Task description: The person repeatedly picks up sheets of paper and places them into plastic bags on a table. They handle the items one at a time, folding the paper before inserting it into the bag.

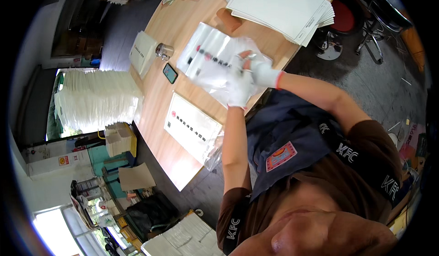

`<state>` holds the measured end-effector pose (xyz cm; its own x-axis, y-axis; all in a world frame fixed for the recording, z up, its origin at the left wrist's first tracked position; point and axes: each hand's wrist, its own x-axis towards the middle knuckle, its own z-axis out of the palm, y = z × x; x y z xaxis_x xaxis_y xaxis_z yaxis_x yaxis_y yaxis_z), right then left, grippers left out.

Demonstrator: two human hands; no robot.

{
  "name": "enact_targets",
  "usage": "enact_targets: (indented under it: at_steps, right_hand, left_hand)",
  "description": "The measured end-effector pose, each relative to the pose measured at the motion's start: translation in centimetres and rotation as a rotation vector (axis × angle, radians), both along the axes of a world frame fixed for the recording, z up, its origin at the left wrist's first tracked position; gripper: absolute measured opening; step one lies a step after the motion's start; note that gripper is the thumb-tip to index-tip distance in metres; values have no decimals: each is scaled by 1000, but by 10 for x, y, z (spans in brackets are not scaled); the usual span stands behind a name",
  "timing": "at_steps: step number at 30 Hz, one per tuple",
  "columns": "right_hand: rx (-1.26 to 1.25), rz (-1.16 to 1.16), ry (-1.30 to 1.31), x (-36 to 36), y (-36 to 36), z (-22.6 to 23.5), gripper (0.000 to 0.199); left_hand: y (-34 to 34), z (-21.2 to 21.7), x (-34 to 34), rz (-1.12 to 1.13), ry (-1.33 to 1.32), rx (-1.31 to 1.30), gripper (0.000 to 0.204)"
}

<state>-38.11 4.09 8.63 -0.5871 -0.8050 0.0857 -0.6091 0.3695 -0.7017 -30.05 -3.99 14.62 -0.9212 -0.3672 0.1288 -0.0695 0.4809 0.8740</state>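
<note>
Both my hands wear white gloves and come together over the near right end of a stack of clear plastic bags [201, 68] with dark and red print, lying on the table. My left hand [241, 87] is closed on the crinkled film of the top plastic bag. Beside it, my right hand [264, 73] is closed on the same film, with bare fingertips showing; motion blurs the finger detail. To the left of the bags lies a white printed packet [192, 125], with loose clear film at its near end.
On the wooden table [157, 150] are a phone [170, 73], a glass mug [164, 51], a pale packet stack [143, 53], a brown roll-like piece [228, 20] and large white sheets [279, 6]. A tall white stack [98, 101] stands left. Stools [386, 13] stand right.
</note>
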Motion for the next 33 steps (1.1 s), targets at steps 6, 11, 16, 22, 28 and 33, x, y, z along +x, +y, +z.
enact_targets:
  at_steps: [6, 11, 16, 22, 28, 33]
  right_hand:
    - [-45, 65, 226, 14, 7, -37, 27]
    - [325, 178, 106, -15, 74, -49, 19]
    - [64, -186, 716, -74, 148, -16, 39]
    - [164, 115, 805, -130, 163, -32, 34]
    - [-25, 295, 1107, -114, 156, 20, 28]
    - [-199, 204, 527, -18, 164, 40, 37]
  left_hand:
    - [79, 6, 50, -343, 107, -329, 32]
    - [45, -39, 13, -100, 54, -192, 21]
    - [9, -79, -3, -9, -10, 42, 23]
    - [20, -86, -47, -123, -185, 290, 24]
    - [35, -99, -76, -192, -71, 994, 30]
    - [40, -74, -55, 177, -230, 851, 32]
